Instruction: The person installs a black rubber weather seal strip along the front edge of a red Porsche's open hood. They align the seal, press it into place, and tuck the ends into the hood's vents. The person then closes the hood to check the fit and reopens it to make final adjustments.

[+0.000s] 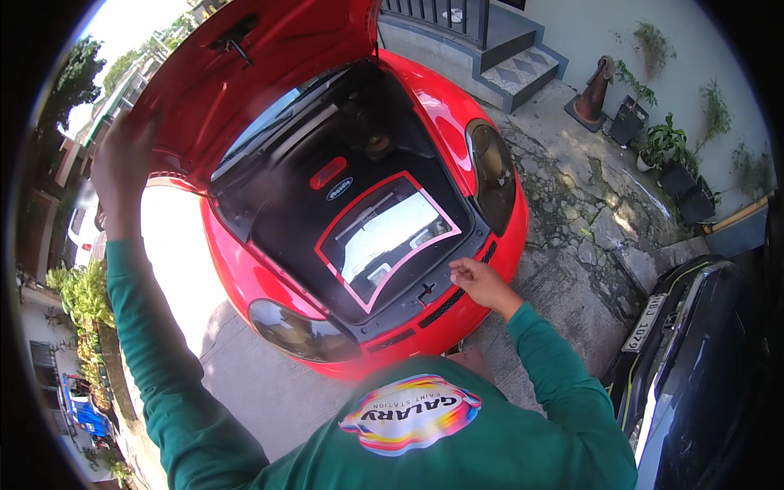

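Observation:
My left hand (126, 159) is raised to the edge of the red car hood (237, 94), which stands open. The fingers are dark and partly hidden, but they look closed round the hood's edge. Low over the front rim of the open compartment is my right hand (482, 284), its fingers loosely bent and apart, holding nothing. The black-lined compartment (282, 208) of the red car (510, 245) has a pink-bordered window panel (388, 233) that reflects bright light. A latch opening (426, 292) shows in the black front trim, left of my right hand.
Tinted headlights (492, 167) flank the compartment. A dark vehicle (694, 343) stands close on the right. Tiled steps (518, 77), a worn traffic cone (592, 94) and potted plants (665, 143) line the wall beyond cracked paving. Greenery (82, 294) lies at the far left.

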`<action>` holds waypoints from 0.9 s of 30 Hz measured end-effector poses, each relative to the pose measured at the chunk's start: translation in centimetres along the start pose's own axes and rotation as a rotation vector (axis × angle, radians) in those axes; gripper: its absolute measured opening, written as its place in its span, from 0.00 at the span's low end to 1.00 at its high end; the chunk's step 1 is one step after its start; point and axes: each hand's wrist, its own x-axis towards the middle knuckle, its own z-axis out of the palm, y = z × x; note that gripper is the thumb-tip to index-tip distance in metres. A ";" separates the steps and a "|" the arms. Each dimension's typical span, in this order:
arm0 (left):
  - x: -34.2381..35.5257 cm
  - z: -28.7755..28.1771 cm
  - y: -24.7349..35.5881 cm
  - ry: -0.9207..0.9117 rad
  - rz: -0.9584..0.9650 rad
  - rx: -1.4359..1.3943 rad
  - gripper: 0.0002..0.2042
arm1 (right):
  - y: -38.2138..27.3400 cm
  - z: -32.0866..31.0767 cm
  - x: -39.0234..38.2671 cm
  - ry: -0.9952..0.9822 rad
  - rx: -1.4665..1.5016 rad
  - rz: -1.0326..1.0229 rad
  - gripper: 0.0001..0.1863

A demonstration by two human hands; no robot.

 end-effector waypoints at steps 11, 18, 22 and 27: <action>-16.8 -2.9 7.1 -0.359 0.194 -0.286 0.18 | -19.7 6.2 2.0 -0.347 0.961 -0.258 0.37; -16.6 1.4 11.9 -0.675 0.179 -0.646 0.25 | -19.3 7.7 2.2 -0.274 1.053 -0.224 0.44; -16.2 5.6 17.1 -0.705 0.589 -0.804 0.30 | -16.7 9.7 1.1 -0.202 1.088 -0.201 0.41; -21.5 8.4 20.1 -0.696 0.859 -0.693 0.30 | -12.7 9.4 0.9 -0.147 1.194 -0.134 0.37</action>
